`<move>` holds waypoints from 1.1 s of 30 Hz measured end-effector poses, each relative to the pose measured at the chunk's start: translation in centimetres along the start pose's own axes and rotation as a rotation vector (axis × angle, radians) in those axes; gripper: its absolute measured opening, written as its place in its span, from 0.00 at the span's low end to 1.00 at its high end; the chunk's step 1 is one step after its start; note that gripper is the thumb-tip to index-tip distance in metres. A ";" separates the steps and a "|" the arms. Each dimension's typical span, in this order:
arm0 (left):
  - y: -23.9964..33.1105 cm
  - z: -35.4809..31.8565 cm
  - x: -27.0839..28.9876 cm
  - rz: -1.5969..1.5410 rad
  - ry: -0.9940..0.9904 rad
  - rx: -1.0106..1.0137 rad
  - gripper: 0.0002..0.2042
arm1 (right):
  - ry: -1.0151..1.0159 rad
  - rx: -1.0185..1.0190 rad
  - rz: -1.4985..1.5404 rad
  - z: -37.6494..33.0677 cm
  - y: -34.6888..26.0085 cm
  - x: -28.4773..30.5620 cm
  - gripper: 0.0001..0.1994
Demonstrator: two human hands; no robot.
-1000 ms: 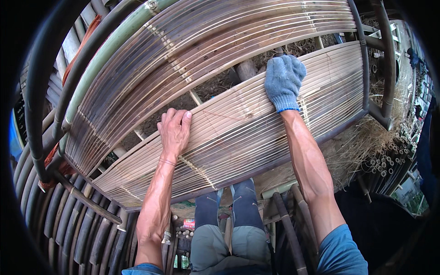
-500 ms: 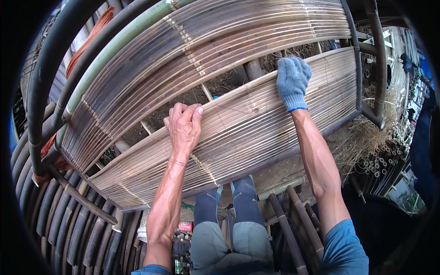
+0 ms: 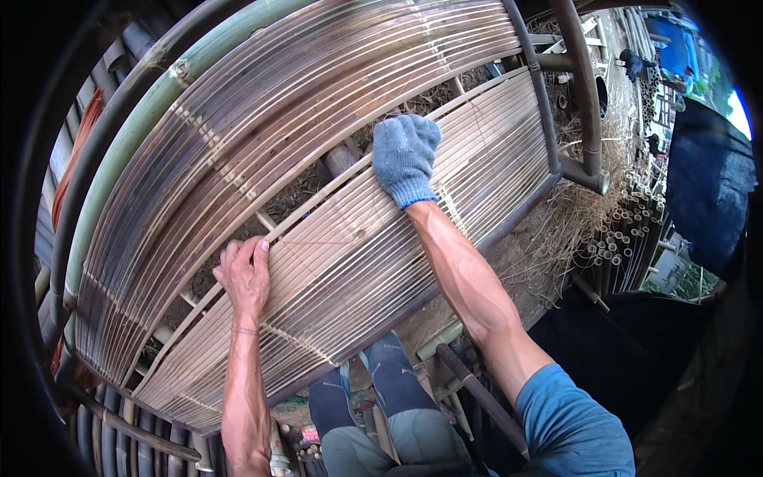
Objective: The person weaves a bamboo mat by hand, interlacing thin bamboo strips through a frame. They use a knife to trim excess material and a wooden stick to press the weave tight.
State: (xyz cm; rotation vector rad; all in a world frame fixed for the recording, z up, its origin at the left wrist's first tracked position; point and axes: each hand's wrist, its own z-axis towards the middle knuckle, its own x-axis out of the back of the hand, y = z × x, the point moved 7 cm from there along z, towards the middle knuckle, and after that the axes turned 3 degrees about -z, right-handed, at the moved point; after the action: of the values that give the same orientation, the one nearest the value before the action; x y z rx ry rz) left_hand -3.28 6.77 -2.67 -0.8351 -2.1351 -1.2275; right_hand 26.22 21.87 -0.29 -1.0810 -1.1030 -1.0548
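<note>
Our bare left hand [image 3: 245, 274] is closed over the pale edge strip [image 3: 318, 198] of the near slatted panel [image 3: 381, 238], fingers curled past its far side and thumb lying on top. Farther right along the same strip, our right hand [image 3: 407, 159] is bunched tightly over it in a blue knitted glove [image 3: 412, 189]; we cannot see its fingertips. The edge strip runs the length of the panel, along the side away from us, and between our hands a thin gap parts it from the next slat. A wider opening, with bare ground showing below, lies between it and the far slatted panel [image 3: 270, 135]. A thin reddish string rests loosely across the near panel, between our hands.

A green pole [image 3: 230, 33] curves along the far panel's outer side, and dark poles frame both ends. To the right we see a heap of straw [image 3: 588, 199] just beside a stack of hollow cut poles [image 3: 612, 246]. Our legs [image 3: 381, 397] are below the near panel.
</note>
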 end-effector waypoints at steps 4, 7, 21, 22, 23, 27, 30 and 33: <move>0.5 -0.8 0.3 -0.027 -0.064 -0.015 0.13 | 0.015 0.052 -0.028 1.2 0.1 0.5 0.06; 3.5 -2.8 1.9 -0.031 0.028 -0.013 0.14 | -0.062 -0.003 -0.142 0.9 0.5 0.8 0.10; 1.3 -0.1 0.7 0.067 0.040 -0.040 0.18 | 0.110 -0.013 -0.019 2.2 1.3 0.9 0.07; 1.7 -0.1 -0.3 0.094 -0.029 -0.045 0.20 | 0.150 0.001 -0.030 2.0 1.4 1.7 0.07; 1.3 0.0 -0.8 0.133 -0.081 -0.048 0.22 | 0.179 0.006 0.001 1.6 1.4 2.3 0.07; 1.4 -0.2 -0.9 0.238 -0.366 0.005 0.35 | 0.425 -0.115 0.377 -4.0 -0.7 7.3 0.09; 0.9 -0.3 -0.1 0.276 -0.271 -0.058 0.36 | 0.018 -0.286 0.234 -14.3 -1.5 10.6 0.12; 0.2 -0.3 -0.3 0.362 -0.278 -0.041 0.37 | -0.200 -0.894 0.605 -33.4 3.6 11.2 0.10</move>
State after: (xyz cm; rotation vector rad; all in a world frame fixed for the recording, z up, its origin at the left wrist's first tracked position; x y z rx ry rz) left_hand -2.89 6.49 -2.61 -1.4092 -2.0462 -1.0158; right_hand 36.00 -11.51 6.41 -2.1019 -0.3412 -0.9481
